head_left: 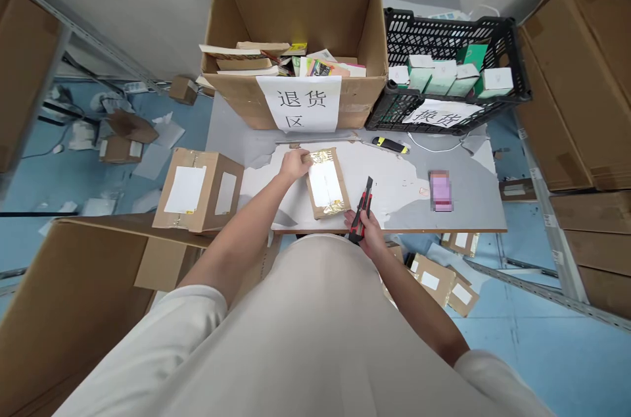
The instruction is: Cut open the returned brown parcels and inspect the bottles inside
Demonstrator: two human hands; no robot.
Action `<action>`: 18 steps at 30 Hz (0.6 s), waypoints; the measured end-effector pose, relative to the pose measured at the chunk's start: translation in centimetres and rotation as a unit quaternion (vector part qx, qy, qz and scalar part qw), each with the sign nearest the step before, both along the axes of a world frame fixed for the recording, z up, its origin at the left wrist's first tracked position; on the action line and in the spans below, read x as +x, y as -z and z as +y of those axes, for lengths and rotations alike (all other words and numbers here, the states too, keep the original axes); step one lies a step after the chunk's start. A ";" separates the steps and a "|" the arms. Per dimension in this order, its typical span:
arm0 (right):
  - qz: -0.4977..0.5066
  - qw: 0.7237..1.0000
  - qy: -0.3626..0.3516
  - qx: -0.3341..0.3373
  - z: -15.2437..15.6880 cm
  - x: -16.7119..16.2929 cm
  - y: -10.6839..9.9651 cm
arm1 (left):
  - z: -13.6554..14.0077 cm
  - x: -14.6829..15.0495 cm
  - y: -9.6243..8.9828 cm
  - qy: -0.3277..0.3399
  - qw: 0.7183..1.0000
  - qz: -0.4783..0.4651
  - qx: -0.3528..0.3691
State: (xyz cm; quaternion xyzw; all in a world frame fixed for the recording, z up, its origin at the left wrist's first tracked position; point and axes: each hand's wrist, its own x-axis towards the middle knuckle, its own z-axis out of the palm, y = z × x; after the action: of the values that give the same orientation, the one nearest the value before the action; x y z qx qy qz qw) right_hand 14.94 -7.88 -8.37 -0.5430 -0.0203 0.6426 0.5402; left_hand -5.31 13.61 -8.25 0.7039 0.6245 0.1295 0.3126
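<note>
A pale shirt (340,325) fills the near side, close against the tabletop (473,210); leaning in further, I reckon, could nudge things about. At the back looms an open carton (300,2) heaped with what look like books (323,70), some poking past the rim and likely to spill if bumped. A closed box (210,173) stands at the left. The taped parcel (326,183) lies flat on the tabletop near its front edge and seems liable to swivel, as only one corner is held: the left grip (294,165) pinches the far left one, fingers nearly together. The right grip (371,233) is curled around a red-and-black cutter (362,212) just beside the parcel. I can't tell whether its blade is out; if so, a skid on that shiny tape could carry it toward the left grip. A yellow-and-black knife (390,145) lies beyond, easy to overlook.
</note>
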 end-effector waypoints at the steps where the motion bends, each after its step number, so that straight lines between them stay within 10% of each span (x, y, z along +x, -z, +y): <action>1: -0.017 1.000 0.008 0.006 0.8 0.6 0.0 | -1.0 -0.7 0.0 -0.024 1.000 0.006 -0.005; 10: -0.179 0.970 -0.130 0.098 10.4 5.6 -0.1 | -11.6 -2.5 0.6 -0.139 0.990 0.002 -0.024; 14: -0.291 0.938 -0.172 0.077 9.5 6.7 -0.6 | -10.1 -1.2 0.3 0.053 0.989 0.067 0.121; 18: -0.386 0.886 -0.256 0.035 5.6 8.2 -1.1 | -8.3 -0.2 0.3 0.226 0.958 0.134 0.115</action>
State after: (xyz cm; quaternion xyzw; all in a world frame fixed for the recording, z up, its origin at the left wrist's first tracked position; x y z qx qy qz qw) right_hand 23.14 -2.25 -7.28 -0.7046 -0.3879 0.4975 0.3248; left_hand -5.55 5.27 -8.56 0.8687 0.4665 0.0308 0.1639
